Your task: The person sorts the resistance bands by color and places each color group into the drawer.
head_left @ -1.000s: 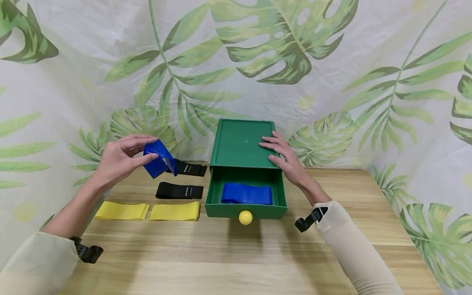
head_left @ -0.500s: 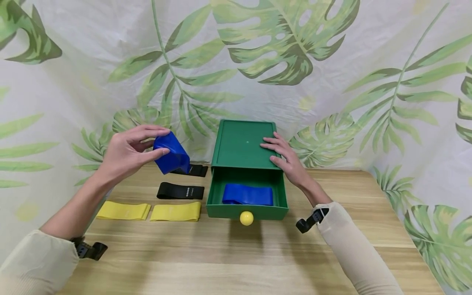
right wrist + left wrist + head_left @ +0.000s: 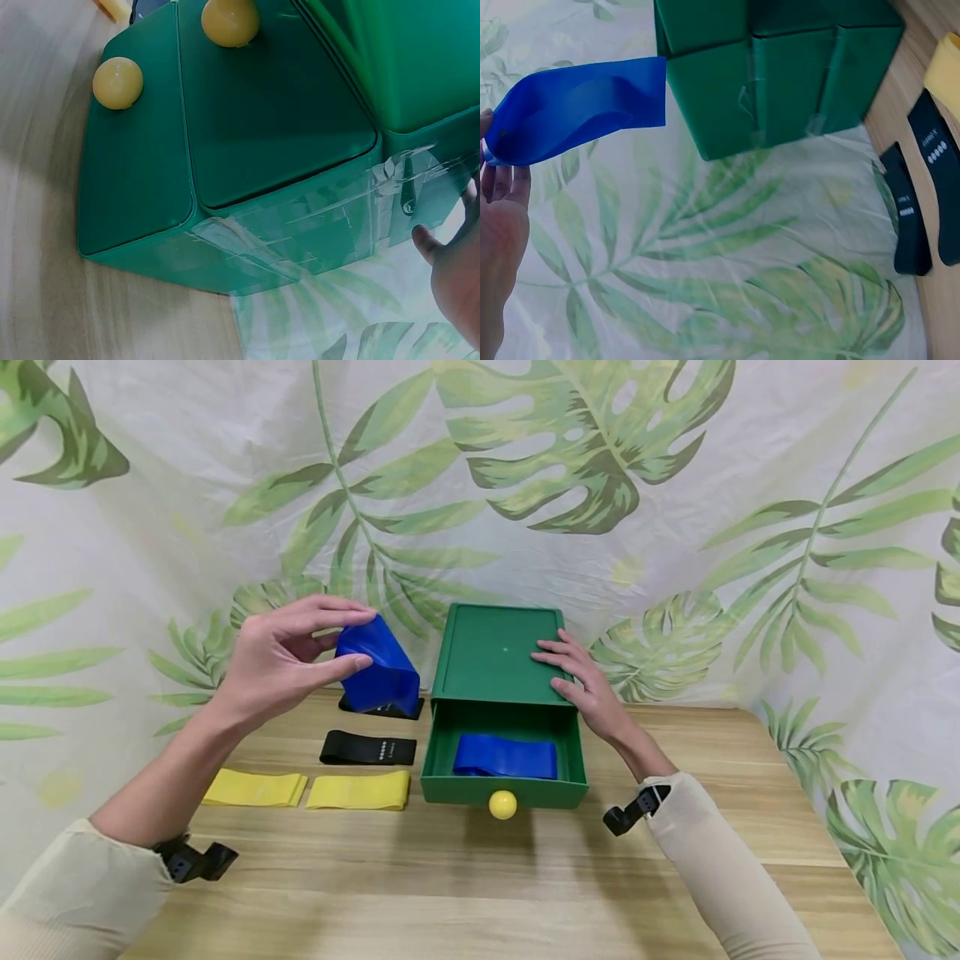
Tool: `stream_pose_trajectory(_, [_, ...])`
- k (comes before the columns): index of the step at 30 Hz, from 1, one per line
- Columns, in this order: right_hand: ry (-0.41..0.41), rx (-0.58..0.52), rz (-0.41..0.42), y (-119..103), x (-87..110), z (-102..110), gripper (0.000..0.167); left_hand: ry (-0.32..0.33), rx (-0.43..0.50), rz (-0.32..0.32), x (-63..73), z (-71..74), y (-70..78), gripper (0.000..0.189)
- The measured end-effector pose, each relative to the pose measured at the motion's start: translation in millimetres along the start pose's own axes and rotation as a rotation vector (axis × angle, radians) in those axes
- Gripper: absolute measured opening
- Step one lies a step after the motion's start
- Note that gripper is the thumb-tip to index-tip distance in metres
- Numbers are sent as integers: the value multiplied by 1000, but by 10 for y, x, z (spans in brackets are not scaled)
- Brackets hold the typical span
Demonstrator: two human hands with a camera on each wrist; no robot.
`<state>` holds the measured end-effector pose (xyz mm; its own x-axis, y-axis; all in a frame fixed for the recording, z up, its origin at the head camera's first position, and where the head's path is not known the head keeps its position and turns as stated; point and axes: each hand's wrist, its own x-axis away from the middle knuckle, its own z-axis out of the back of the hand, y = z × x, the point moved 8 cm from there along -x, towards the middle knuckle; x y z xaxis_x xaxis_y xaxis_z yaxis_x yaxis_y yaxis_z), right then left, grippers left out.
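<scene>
My left hand (image 3: 288,660) pinches one end of a blue resistance loop band (image 3: 384,672) between thumb and fingers, held up left of the green drawer cabinet (image 3: 491,656). The left wrist view shows the raised band (image 3: 641,90) gaping into a loop. Fingers spread, my right hand (image 3: 592,693) rests on the right edge of the cabinet's top. The top drawer (image 3: 453,792) is pulled out, with a yellow ball knob (image 3: 502,805) on its front. A second blue band (image 3: 506,756) lies flat inside it.
Two yellow bands (image 3: 358,791) lie in a row left of the cabinet. Behind them is a black band (image 3: 367,748), and another black band (image 3: 906,214) lies farther back, partly covered in the head view. A leaf-patterned cloth (image 3: 420,452) hangs behind the table (image 3: 375,893).
My left hand has moved right and slightly up with the blue band, closer to the cabinet. The right hand stays on the cabinet top, and the drawer has not moved.
</scene>
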<state>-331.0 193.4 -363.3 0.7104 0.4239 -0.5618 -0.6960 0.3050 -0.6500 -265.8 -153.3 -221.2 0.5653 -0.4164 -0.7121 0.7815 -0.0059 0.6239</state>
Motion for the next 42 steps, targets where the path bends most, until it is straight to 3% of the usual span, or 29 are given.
stream_pose_trajectory(9, [6, 9, -1, -3, -2, 12, 43, -31, 49, -25, -121, -196, 170, 43])
stream_pose_trajectory(15, [6, 5, -4, 37, 4, 11, 42, -95, 87, -17, -151, -390, 182, 45])
stream_pose_trajectory(26, [15, 4, 2, 21, -2, 12, 43, -170, 111, -13, -140, -699, 38, 47])
stream_pose_trajectory(34, [17, -24, 2, 29, 7, -1, 42, -235, -14, -37, -81, -968, -84, 45])
stream_pose_trajectory(42, [16, -18, -7, 39, 10, 0, 42, -247, 14, 36, -57, -1202, -248, 41])
